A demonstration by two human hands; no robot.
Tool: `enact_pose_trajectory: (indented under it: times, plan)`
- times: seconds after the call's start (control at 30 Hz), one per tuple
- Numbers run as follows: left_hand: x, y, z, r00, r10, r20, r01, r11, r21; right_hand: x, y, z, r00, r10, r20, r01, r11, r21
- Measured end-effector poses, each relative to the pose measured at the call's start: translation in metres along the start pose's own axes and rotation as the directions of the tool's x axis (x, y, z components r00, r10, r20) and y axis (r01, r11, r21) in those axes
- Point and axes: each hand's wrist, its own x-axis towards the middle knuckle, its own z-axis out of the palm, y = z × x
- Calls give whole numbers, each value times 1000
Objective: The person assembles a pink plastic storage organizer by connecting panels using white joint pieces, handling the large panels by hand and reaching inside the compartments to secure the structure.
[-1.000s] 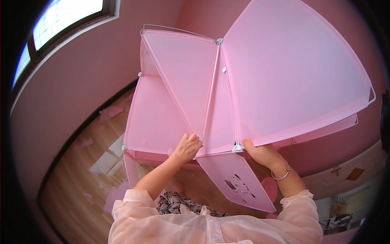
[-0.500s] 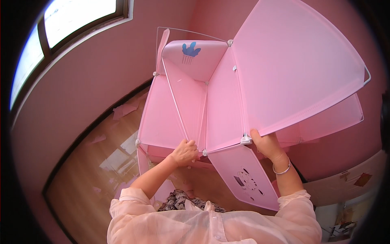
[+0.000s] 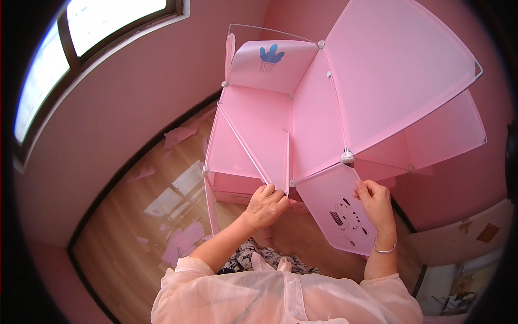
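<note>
A pink modular panel cabinet with white wire edges and white corner connectors stands in front of me against the pink wall. My left hand grips the lower edge of a middle pink panel near a white connector. My right hand, with a silver bracelet on the wrist, touches the top edge of a pink door panel with a cartoon animal print. A white corner connector sits just above my right hand. At the back top a panel carries a blue plant print.
Loose pink scraps lie on the wooden floor at left. A window is high on the left wall. Patterned fabric shows below my arms. A light wall section with stickers is at lower right.
The view has tilted down, so the cabinet sits lower and its inside shows. My left hand stays on the lower panel edge; my right hand has shifted onto the printed door panel.
</note>
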Motion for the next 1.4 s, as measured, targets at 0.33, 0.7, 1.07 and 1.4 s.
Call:
enact_pose_trajectory:
  times: [0.33,0.7,1.07,1.4]
  plan:
    - [-69,80,-18,973,110,202,-60,969,-239,-57,60,198,822,19,569,-560,205,803]
    - [-161,71,-23,165,-800,577,531,-421,-735,-173,97,186,923,28,384,-353,462,814]
    - [-160,148,-13,-89,-631,771,96,-776,-624,-329,114,187,959,-24,282,-182,710,681]
    - [-184,166,-86,663,-78,745,325,-866,-380,-397,79,196,951,-120,-286,131,991,22]
